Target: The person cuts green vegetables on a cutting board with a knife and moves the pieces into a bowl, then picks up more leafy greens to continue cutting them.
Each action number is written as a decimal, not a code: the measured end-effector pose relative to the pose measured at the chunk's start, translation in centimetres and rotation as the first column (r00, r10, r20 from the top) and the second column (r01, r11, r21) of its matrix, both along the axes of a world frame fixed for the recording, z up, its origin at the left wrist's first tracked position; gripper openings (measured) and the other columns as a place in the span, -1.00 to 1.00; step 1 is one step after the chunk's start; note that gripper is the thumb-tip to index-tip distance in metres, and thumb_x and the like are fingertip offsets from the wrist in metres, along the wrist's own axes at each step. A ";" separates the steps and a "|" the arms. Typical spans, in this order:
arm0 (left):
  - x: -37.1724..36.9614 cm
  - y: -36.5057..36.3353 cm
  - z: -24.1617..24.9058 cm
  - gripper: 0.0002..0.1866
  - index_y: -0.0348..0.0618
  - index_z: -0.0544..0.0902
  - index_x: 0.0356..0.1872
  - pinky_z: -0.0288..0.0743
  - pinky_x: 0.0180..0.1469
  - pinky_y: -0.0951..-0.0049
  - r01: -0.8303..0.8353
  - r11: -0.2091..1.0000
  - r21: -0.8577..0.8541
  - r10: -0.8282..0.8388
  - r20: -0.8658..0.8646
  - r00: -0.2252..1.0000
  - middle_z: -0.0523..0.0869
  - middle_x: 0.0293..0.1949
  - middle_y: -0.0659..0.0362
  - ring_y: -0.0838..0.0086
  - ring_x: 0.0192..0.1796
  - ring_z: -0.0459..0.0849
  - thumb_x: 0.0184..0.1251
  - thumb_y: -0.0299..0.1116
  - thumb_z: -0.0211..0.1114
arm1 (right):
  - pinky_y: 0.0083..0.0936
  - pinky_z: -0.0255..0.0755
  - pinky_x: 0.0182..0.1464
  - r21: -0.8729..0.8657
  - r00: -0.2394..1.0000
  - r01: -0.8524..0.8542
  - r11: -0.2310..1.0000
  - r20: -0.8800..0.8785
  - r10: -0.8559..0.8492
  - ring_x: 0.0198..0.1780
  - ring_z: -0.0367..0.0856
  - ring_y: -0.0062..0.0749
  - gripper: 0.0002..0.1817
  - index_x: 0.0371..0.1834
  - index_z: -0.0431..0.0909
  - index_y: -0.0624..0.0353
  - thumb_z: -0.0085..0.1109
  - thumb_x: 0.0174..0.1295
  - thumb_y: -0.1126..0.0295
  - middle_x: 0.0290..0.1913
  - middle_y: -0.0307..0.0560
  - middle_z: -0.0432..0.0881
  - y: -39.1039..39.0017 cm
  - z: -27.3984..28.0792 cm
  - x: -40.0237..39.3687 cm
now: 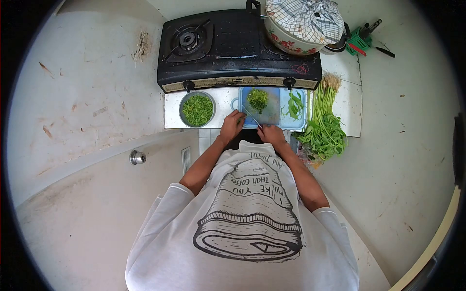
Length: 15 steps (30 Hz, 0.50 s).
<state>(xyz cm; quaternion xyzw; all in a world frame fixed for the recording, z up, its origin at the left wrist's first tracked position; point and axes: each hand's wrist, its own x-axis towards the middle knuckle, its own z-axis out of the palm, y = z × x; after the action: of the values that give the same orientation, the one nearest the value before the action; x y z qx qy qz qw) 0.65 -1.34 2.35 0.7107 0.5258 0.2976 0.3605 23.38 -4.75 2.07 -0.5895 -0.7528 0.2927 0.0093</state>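
Observation:
My right hand [273, 135] is closed around the handle of a knife [252, 116], whose blade slants up and left across the blue cutting board [274, 116]. At the board's left edge is my left hand [233, 124], its fingers curled in close to the blade; whatever they hold, if anything, is too small to make out. A small heap of chopped greens [257, 99] sits on the board beyond the blade. Several loose green leaves [294, 105] lie on the light blue right side. To the left stands a grey bowl [181, 114] full of finely chopped greens.
A bundle of leafy greens [324, 127] with roots hangs over the counter's front edge at right. Behind the board stands a black gas stove [236, 39] bearing a cloth-covered pot [291, 44]. A green basket [358, 42] holds utensils. A door knob [138, 157] juts out at left.

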 end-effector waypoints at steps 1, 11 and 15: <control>0.0 0.0 0.0 -0.84 -0.28 0.74 -0.11 0.63 -0.07 0.06 0.002 1.000 0.004 -0.002 -0.002 1.000 0.71 -0.18 -0.09 -0.11 -0.14 0.73 0.31 -0.59 0.35 | 0.12 0.67 -0.19 0.000 1.000 -0.012 1.000 0.002 0.012 -0.34 0.77 0.30 -0.53 -0.27 0.73 0.25 0.13 0.48 0.01 -0.42 0.34 0.73 0.0 0.0 -0.1; 0.1 0.0 0.1 -0.82 -0.28 0.75 -0.11 0.63 -0.09 0.09 -0.019 0.999 -0.027 0.019 -0.007 1.000 0.71 -0.20 -0.07 -0.08 -0.17 0.74 0.29 -0.62 0.34 | 0.11 0.67 -0.18 0.047 0.999 0.016 0.999 -0.045 -0.014 -0.32 0.77 0.31 -0.55 -0.25 0.72 0.28 0.14 0.47 0.04 -0.42 0.34 0.73 1.3 -0.7 -1.8; 0.1 0.0 -0.2 -0.82 -0.28 0.75 -0.11 0.63 -0.11 0.08 -0.004 1.000 0.020 0.005 -0.008 1.000 0.71 -0.21 -0.07 -0.08 -0.18 0.73 0.30 -0.62 0.34 | 0.08 0.69 -0.18 0.053 1.000 -0.002 0.999 -0.021 0.003 -0.34 0.78 0.25 -0.56 -0.28 0.72 0.25 0.14 0.46 0.05 -0.42 0.29 0.74 0.3 -0.3 -1.3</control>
<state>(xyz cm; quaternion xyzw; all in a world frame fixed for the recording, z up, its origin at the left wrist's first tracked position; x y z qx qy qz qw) 0.77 -1.31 2.19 0.7142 0.5258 0.3008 0.3507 22.12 -4.50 1.73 -0.5850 -0.7609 0.2788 0.0322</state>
